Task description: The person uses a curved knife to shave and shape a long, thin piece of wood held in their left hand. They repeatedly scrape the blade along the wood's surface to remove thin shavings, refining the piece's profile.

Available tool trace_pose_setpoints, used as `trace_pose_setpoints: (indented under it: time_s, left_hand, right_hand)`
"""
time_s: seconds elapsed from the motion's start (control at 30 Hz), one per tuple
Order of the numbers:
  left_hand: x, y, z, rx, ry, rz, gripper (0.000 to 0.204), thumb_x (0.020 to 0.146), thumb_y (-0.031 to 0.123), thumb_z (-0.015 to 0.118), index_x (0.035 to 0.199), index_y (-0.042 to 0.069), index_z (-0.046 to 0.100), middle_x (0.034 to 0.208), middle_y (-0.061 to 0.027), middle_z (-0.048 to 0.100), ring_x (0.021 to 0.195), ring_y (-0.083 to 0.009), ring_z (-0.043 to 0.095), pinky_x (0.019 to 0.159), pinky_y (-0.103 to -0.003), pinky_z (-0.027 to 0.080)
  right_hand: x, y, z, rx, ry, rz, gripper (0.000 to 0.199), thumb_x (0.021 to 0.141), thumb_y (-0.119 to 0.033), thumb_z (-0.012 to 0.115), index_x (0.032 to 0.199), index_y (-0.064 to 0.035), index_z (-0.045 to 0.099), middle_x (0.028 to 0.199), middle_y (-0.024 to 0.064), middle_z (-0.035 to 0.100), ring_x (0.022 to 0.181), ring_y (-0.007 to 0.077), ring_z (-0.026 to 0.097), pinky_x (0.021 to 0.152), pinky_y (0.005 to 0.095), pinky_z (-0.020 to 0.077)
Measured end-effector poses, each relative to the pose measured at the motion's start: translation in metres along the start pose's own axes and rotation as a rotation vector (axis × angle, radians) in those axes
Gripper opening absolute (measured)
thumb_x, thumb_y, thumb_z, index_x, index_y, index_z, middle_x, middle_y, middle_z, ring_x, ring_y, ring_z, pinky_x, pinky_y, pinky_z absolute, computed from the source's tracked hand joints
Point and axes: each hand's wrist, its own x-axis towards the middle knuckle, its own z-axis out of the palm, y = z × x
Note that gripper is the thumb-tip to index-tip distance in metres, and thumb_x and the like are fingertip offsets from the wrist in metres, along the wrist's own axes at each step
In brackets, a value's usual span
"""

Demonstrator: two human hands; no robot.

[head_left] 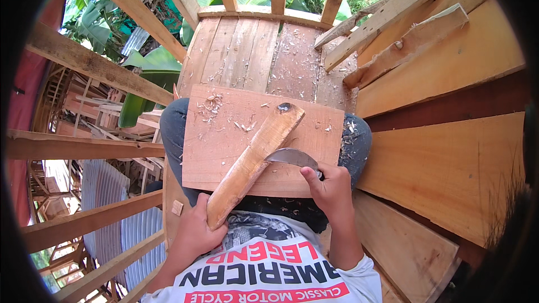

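Note:
A long piece of wood point(252, 160) with a dark knot near its far end lies slanted over a flat board point(309, 134) across my lap. My left hand point(201, 228) is wrapped round the wood's near end, close to my shirt. In my right hand point(331, 186) is a knife point(293, 157) with a curved blade; the fist hides most of its handle. The blade touches the wood's right edge around the middle. Pale wood shavings point(210, 105) lie scattered on the board, mostly at its far left.
Beyond the lap board a plank floor point(241, 50) carries more shavings. Wooden rails point(95, 207) run along the left, with corrugated metal sheets point(104, 196) below. Wide planks point(443, 174) stand at the right, and rough sticks point(382, 22) jut in at the far right.

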Motion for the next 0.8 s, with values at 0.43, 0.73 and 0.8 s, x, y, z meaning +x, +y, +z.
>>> trace_pose_setpoints:
  time_s: [0.43, 0.73, 0.8]
  left_hand:
    - [0.021, -0.027, -0.002, -0.226, -0.181, -0.071, 0.044, 0.069, 0.017, 0.064, 0.103, 0.003, 0.039, 0.081, -0.0286, 0.059, 0.082, -0.0482, 0.058, 0.07, -0.049, 0.046]
    - [0.029, -0.043, -0.005, -0.194, -0.233, -0.039, 0.053, 0.066, 0.022, 0.071, 0.102, 0.002, 0.037, 0.084, -0.0282, 0.058, 0.082, -0.0479, 0.059, 0.07, -0.05, 0.047]
    - [0.031, -0.041, -0.005, -0.179, -0.253, -0.038, 0.054, 0.066, 0.023, 0.071, 0.102, 0.002, 0.037, 0.085, -0.0281, 0.058, 0.082, -0.0476, 0.059, 0.07, -0.049, 0.047]
  right_hand:
    - [0.05, -0.016, 0.018, -0.581, 0.072, -0.1, 0.058, 0.074, -0.06, 0.065, 0.054, -0.0055, 0.058, 0.047, 0.013, 0.052, 0.045, 0.0312, 0.057, 0.042, 0.0378, 0.0429]
    - [0.061, -0.019, 0.023, -0.509, 0.093, 0.021, 0.048, 0.076, -0.044, 0.071, 0.06, -0.0011, 0.055, 0.055, 0.0178, 0.054, 0.052, 0.035, 0.057, 0.047, 0.0395, 0.0434]
    - [0.065, -0.02, 0.013, -0.505, 0.043, 0.019, 0.047, 0.078, -0.041, 0.07, 0.061, -0.0001, 0.056, 0.057, 0.0185, 0.055, 0.054, 0.0351, 0.058, 0.048, 0.0392, 0.0436]
